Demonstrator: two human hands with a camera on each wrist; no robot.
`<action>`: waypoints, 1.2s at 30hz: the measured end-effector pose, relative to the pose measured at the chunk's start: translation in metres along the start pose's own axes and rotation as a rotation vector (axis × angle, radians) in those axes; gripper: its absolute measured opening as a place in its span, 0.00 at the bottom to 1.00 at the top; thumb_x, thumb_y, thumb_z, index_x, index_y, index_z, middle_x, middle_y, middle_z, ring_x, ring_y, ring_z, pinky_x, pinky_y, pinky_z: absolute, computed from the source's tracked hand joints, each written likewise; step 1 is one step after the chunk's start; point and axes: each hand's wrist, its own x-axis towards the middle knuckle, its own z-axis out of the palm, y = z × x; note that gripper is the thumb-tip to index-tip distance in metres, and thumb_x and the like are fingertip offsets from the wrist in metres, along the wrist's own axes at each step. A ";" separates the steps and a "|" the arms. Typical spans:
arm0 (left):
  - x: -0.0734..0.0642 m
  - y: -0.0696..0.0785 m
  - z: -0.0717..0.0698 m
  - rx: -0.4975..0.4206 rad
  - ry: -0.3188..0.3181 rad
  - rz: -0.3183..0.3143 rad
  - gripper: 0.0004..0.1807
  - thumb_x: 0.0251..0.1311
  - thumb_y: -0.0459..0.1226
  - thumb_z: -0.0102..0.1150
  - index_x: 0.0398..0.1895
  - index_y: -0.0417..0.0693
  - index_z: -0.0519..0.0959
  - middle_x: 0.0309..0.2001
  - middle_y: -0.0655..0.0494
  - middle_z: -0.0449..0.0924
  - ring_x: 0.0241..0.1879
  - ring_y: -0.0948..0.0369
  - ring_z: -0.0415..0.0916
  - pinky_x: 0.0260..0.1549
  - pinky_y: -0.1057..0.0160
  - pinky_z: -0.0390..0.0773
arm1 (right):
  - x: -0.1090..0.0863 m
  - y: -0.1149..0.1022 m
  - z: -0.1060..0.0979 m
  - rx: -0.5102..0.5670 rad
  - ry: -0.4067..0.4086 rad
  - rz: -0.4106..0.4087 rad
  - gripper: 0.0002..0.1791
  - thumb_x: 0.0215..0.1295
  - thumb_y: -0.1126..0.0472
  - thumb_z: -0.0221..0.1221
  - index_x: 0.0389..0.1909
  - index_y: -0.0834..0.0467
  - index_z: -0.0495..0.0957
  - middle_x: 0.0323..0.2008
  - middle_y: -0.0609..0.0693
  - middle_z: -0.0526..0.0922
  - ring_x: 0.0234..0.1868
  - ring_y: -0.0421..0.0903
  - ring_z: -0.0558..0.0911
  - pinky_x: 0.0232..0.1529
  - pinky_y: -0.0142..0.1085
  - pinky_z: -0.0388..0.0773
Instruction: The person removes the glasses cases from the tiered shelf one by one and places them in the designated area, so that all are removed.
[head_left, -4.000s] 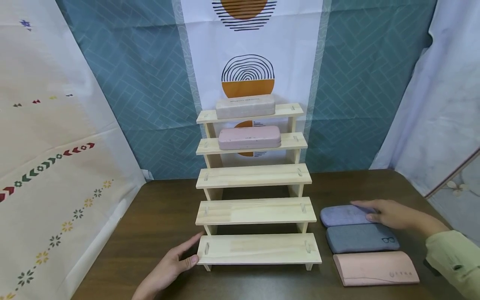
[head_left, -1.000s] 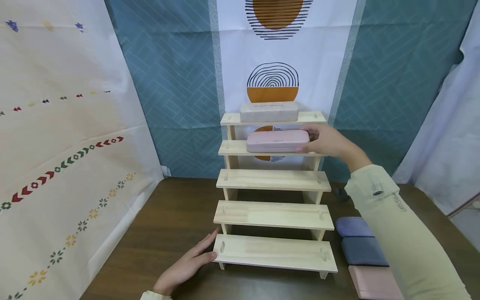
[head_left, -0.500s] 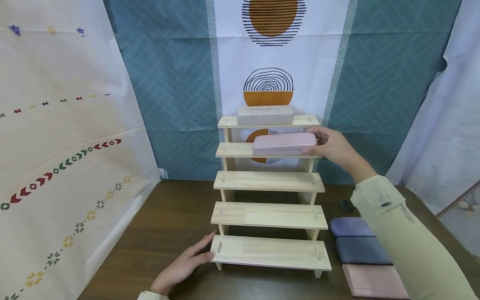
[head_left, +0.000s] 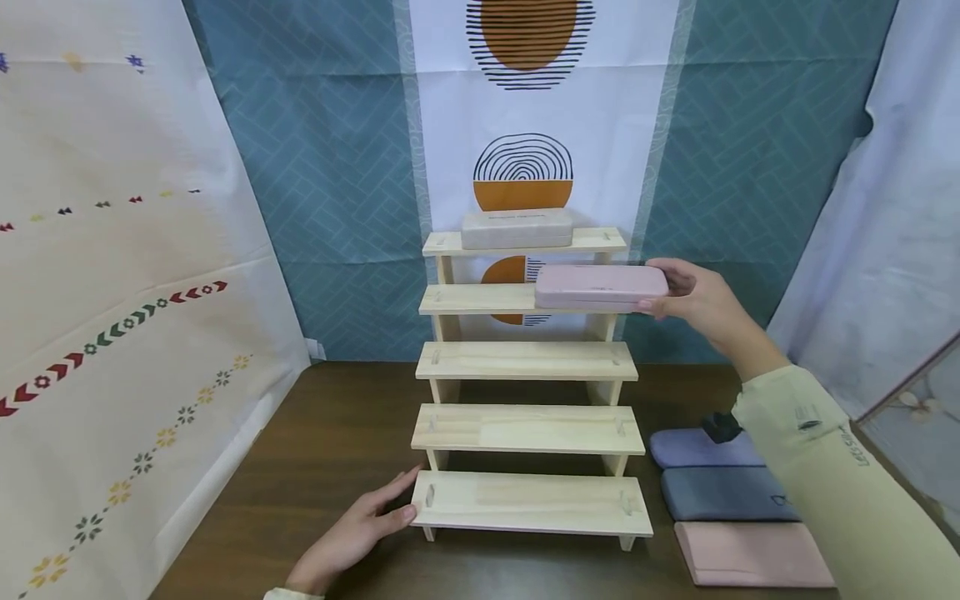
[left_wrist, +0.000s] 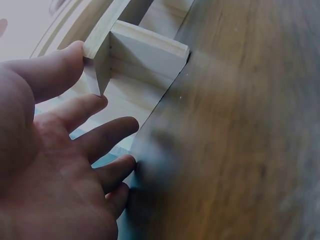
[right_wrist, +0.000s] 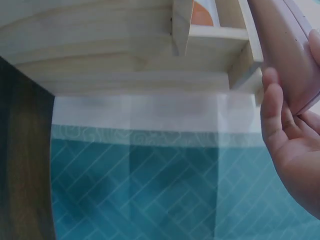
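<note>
My right hand (head_left: 701, 302) grips a pink glasses case (head_left: 592, 287) by its right end, thumb at the front and fingers behind. The case overlaps the second-highest step of a wooden stepped rack (head_left: 525, 360) and sticks out past its right end. In the right wrist view the pink case (right_wrist: 287, 47) is cut off by the frame edge. My left hand (head_left: 352, 533) touches the left end of the lowest step; in the left wrist view the thumb and index fingertips meet the board end (left_wrist: 97, 75), the other fingers loosely extended. A grey-white glasses case (head_left: 517, 229) lies on the top step.
Right of the rack on the dark wooden table (head_left: 330, 417) lie a purple case (head_left: 693, 450), a blue-grey case (head_left: 720, 493) and a flat pink case (head_left: 750, 554). My right sleeve partly covers them. A small black object (head_left: 722, 427) overlaps the purple case. Cloth hangs behind.
My right hand went from the purple case up to the pink glasses case, took hold of it and moved it rightward past the step's end. The left hand stays at the lowest step.
</note>
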 end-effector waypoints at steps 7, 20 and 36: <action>-0.001 0.002 -0.001 0.088 0.013 0.033 0.33 0.72 0.45 0.58 0.77 0.49 0.64 0.75 0.33 0.55 0.74 0.34 0.45 0.63 0.29 0.52 | -0.006 0.021 -0.013 0.200 -0.012 -0.024 0.37 0.66 0.68 0.66 0.73 0.65 0.61 0.66 0.57 0.67 0.51 0.42 0.76 0.44 0.32 0.80; -0.004 0.006 0.001 0.201 0.082 0.091 0.33 0.69 0.47 0.61 0.74 0.48 0.69 0.72 0.34 0.62 0.73 0.35 0.52 0.61 0.31 0.57 | -0.017 0.045 -0.035 0.350 -0.005 -0.010 0.32 0.67 0.72 0.63 0.71 0.61 0.65 0.61 0.50 0.72 0.50 0.46 0.77 0.45 0.32 0.81; -0.005 0.007 0.004 0.223 0.058 0.061 0.33 0.72 0.50 0.57 0.77 0.54 0.64 0.75 0.42 0.58 0.75 0.38 0.47 0.64 0.31 0.54 | -0.039 0.060 -0.064 0.376 -0.005 -0.017 0.29 0.69 0.75 0.59 0.69 0.59 0.68 0.56 0.46 0.78 0.47 0.44 0.80 0.42 0.32 0.81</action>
